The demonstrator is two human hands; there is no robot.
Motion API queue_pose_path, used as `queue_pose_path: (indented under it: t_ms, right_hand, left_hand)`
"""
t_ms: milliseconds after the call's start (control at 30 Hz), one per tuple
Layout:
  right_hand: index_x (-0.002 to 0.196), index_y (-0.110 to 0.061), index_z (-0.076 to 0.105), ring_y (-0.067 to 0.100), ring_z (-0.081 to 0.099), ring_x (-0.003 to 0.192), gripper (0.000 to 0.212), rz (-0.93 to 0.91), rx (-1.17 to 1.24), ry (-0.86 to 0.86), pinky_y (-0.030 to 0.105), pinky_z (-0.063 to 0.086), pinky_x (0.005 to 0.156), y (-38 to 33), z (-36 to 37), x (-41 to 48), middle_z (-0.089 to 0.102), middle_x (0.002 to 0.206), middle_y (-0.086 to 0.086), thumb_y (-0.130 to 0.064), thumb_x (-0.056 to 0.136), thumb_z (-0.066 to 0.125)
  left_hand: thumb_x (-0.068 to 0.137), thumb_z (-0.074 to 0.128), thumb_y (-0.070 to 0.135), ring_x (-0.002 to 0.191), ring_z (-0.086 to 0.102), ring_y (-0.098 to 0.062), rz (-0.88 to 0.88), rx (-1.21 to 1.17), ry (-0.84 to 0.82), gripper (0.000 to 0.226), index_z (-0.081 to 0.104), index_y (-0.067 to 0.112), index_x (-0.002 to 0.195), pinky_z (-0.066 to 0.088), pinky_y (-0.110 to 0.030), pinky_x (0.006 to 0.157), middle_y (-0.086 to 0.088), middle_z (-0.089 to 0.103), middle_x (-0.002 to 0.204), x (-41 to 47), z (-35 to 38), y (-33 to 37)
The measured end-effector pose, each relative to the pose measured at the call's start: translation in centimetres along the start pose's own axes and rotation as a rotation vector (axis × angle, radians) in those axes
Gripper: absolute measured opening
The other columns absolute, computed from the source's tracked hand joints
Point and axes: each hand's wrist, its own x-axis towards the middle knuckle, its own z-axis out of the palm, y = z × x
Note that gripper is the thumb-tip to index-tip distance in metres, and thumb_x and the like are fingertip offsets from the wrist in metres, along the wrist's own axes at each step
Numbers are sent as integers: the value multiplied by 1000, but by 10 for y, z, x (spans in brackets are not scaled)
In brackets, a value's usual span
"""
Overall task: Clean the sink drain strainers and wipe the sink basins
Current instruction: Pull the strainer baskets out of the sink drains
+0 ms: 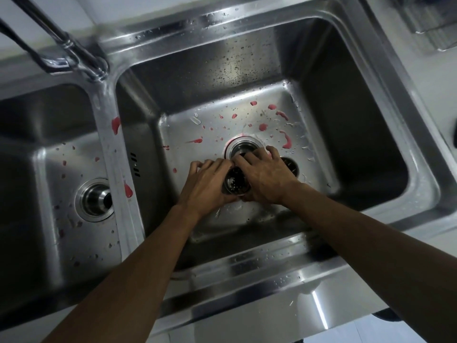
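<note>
Two bare forearms lead to the left hand [206,184] and the right hand [265,179]. No sleeve, glove, ring, watch or band covers either one up to the frame's edge. Fingernails on both hands are short and unpainted.

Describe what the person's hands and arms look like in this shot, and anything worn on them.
Both forearms are bare to the frame edge: no sleeves show. The left hand and right hand wear no gloves, and no rings, watch or bracelets are visible.
</note>
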Motion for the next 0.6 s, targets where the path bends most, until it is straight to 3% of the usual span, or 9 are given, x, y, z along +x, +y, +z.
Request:
queue_pose_path:
  t_ms: [267,400,500,600]
  right_hand:
    - [150,-24,26,34,43,135,96,32,72,92,52,33,115,23,-41,-31,41,152,10,-65,77,71]
    - [152,-25,25,29,45,132,87,122,74,215,47,39,113,68,-82,-63,43,147,6,-60,84,68]
    - [148,-26,31,26,52,125,73,230,65,329,42,46,103,113,-114,-94,49,140,4,-59,90,60]
    - [140,-25,38,27,58,111,55,296,35,475,38,51,83,158,-142,-129,57,128,4,-52,95,53]
  left_hand:
    - [74,64,84,119,46,-4,34,-77,32,78,44,41,135,31,-28,105,15,52,137,17,-32,13]
    - [81,53,90,130,50,-13,96,-92,115,88,43,33,147,45,-38,109,8,51,147,48,-57,56]
    - [85,40,92,139,44,-14,162,-99,177,90,37,32,152,41,-38,112,6,46,154,79,-68,103]
    - [89,37,89,142,44,-18,224,-97,225,91,38,26,154,42,-41,115,1,45,157,114,-78,154]
